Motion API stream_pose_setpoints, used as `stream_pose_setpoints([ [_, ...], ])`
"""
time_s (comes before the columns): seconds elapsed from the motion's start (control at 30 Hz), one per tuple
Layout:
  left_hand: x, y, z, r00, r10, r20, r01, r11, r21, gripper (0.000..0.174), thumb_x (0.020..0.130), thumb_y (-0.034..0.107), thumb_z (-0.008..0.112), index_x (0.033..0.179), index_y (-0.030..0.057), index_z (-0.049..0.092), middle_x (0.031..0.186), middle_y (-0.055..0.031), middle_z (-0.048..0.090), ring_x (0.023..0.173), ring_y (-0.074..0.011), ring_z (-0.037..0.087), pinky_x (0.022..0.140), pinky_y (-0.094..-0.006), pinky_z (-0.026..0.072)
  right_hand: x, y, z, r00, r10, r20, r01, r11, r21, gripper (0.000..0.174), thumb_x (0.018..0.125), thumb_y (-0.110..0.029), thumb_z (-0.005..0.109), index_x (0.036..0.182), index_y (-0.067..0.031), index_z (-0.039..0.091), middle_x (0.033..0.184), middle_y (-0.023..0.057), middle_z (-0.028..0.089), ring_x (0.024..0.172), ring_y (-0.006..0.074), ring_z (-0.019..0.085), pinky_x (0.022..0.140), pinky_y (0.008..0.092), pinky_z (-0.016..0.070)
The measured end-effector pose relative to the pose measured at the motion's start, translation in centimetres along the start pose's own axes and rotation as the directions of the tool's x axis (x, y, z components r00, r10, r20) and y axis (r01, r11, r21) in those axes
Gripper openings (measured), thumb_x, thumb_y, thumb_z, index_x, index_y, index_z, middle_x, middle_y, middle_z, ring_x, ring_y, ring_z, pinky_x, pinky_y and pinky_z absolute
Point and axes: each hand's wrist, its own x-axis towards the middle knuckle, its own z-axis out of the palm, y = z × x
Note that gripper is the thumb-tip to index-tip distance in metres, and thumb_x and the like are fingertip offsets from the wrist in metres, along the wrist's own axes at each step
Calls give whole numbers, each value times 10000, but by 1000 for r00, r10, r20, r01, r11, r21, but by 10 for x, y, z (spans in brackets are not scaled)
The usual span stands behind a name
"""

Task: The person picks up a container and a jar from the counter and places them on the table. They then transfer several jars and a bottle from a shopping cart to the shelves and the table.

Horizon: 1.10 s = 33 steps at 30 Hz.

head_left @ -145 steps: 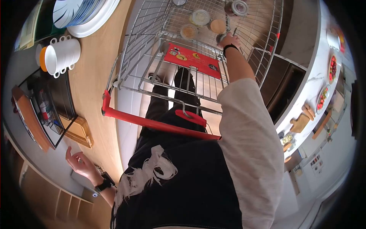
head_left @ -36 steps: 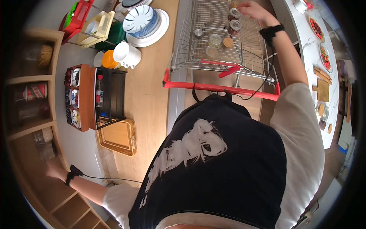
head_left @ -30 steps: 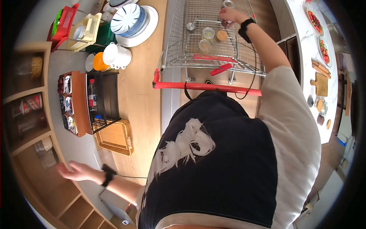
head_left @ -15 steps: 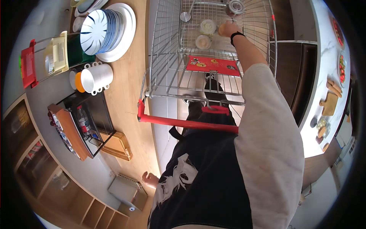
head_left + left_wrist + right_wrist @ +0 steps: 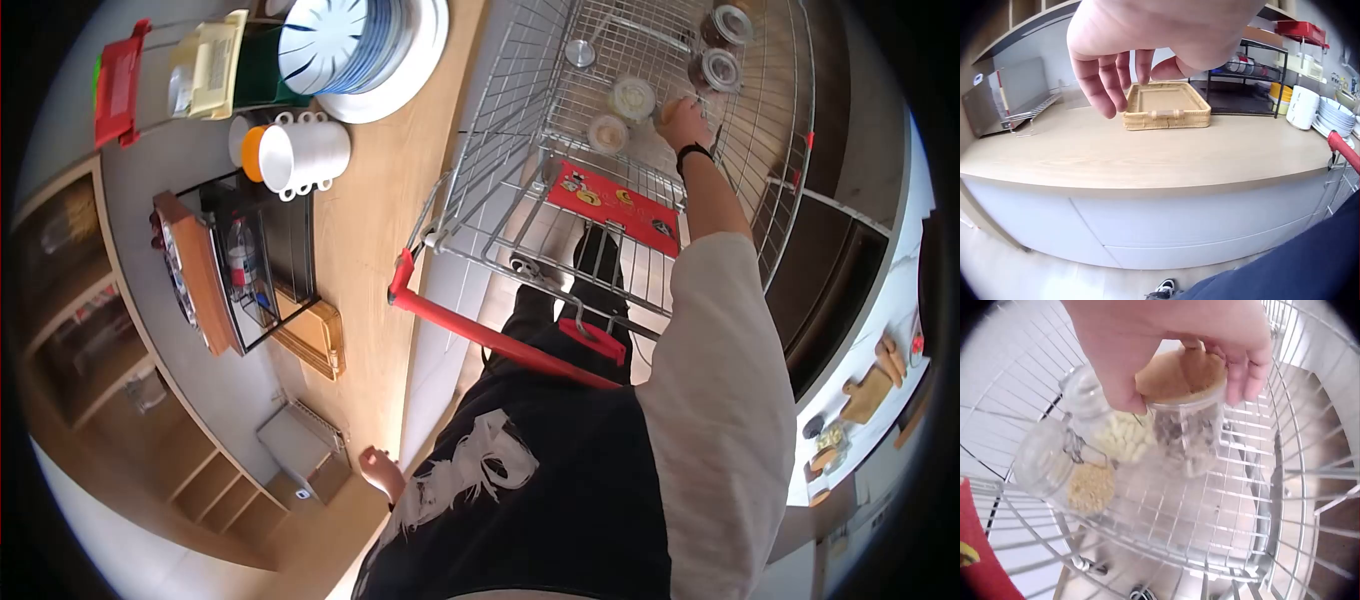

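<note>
My right hand [image 5: 686, 122] reaches down into the shopping cart [image 5: 500, 345]. In the right wrist view its thumb and fingers grip the round wooden lid [image 5: 1185, 375] of a glass jar [image 5: 1188, 434] holding dark brown and pale pieces. The jar is upright. Beside it are a clip-top jar of pale nut-like pieces [image 5: 1125, 434] and a tilted clip-top jar of small yellow grains [image 5: 1090, 487]. My left hand [image 5: 1147, 37] hangs loosely curled and holds nothing, over the wooden counter near a woven tray [image 5: 1169, 119].
Two dark-filled jars, one a clip-top jar [image 5: 720, 70], and a small metal-lidded jar [image 5: 580, 53] stand farther up the cart. The wooden counter [image 5: 385, 230] on the left bears stacked plates [image 5: 330, 45], white cups [image 5: 300, 155] and a black rack [image 5: 290, 240]. A marble counter runs along the right.
My right hand has moved from above the dark-filled jars to the wooden-lidded jar and grips it. My left hand has come back from beside the wall shelves to near my waist.
</note>
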Motion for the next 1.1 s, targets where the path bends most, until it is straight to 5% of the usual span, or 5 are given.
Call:
stream_pose_setpoints([
  [0.37, 23, 154, 36, 759, 626, -180, -641, 670, -375, 267, 875, -54, 521, 1108, -3, 639, 1123, -128, 618, 867, -192, 694, 633, -295, 567, -101, -10, -174, 880, -387, -274, 426, 900, 97, 719, 687, -282, 829, 1261, -16, 488, 1241, 269, 588, 1144, 449, 603, 915, 488, 529],
  [0.67, -14, 266, -15, 245, 902, -355, -816, -6, -579, 378, 829, -95, 564, 1187, 14, 614, 1226, -147, 594, 1127, -256, 606, 836, -325, 544, -388, -110, -316, 508, -645, -571, 844, 506, 179, 736, 720, -221, 801, 1351, -2, 491, 1231, 224, 599, 1148, 394, 604, 977, 423, 503],
  [0.8, -35, 287, -54, -37, 950, -310, -821, -206, -533, 826, 742, 207, 850, 1444, 34, 452, 1375, -202, 529, 1280, -397, 526, 1001, -456, 504, -479, -163, -302, 342, -709, -617, 931, 344, 120, 745, 720, -220, 803, 1362, -8, 492, 1218, 201, 611, 1133, 381, 611, 973, 414, 502],
  [0.9, -34, 286, -72, -107, 931, -350, -835, -275, -476, 1013, 673, 322, 909, 1495, 41, 389, 1401, -221, 521, 1312, -411, 513, 1046, -480, 477, -523, -194, -290, 243, -837, -491, 968, 178, 177, 743, 728, -146, 786, 1399, -27, 488, 1264, 177, 600, 1173, 306, 605, 1016, 391, 468],
  [1.1, -9, 251, -73, 54, 957, -284, -641, -185, -745, 1006, 699, 284, 883, 1515, 36, 349, 1344, -251, 589, 1211, -395, 625, 996, -444, 526, -552, -244, -262, -103, -875, -473, 955, -220, 199, 741, 773, -235, 802, 1418, -29, 504, 1278, 169, 607, 1086, 313, 638, 886, 376, 515],
])
